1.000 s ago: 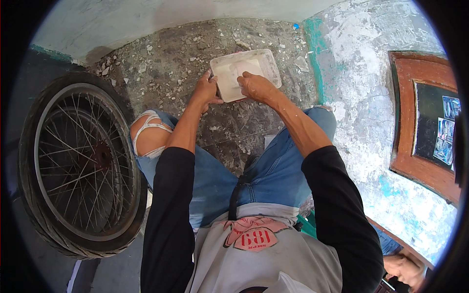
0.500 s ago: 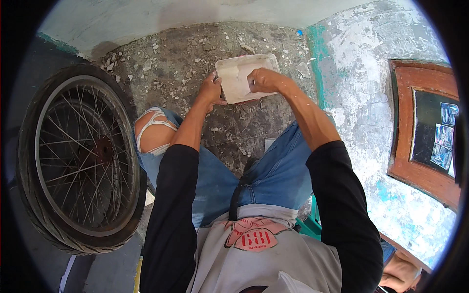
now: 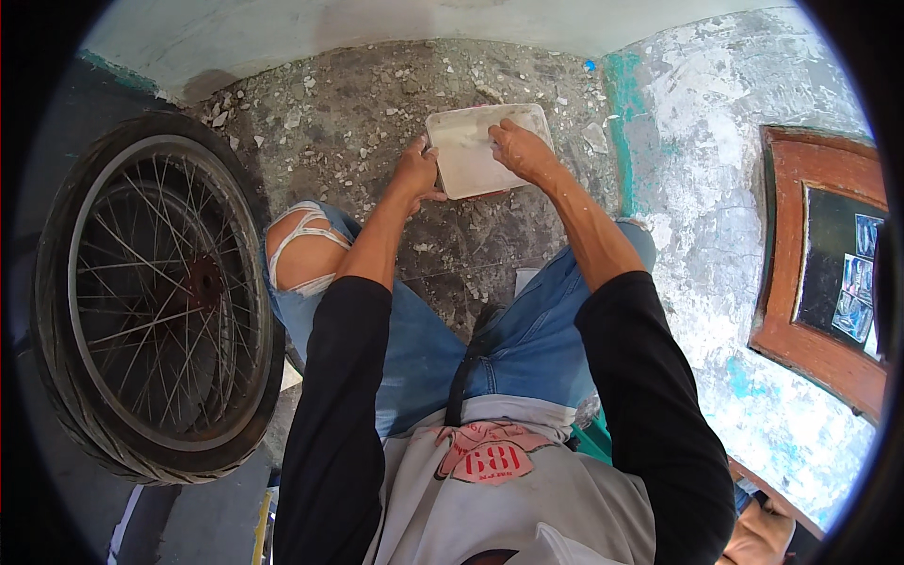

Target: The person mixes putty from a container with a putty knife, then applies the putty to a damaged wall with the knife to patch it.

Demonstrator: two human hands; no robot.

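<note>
A whitish rectangular plastic tub (image 3: pixel 490 181) is in front of me at the far side, above the floor; a pale coating covers its inside. My left hand (image 3: pixel 415 174) grips its left side, thumb near the lower left corner and fingers around the outer wall. Over the tub's interior, my right hand (image 3: pixel 521 151) is closed, its fingers bent together near the right part of the tub. Whatever it holds is mostly hidden by the fingers; a small dark bit shows at the fingertips.
Broken plaster chips (image 3: pixel 292 120) litter the dark floor. Two spoked wheels with tyres (image 3: pixel 202 282) stand close on my left. A peeling wall (image 3: pixel 697 160) with a wooden frame (image 3: pixel 786 254) rises at right. Another person's bare skin (image 3: pixel 761 535) shows at lower right.
My right hand has moved slightly right and up inside the tub, its wrist turning. The left hand keeps its hold on the tub's side. The whole view has shifted a little.
</note>
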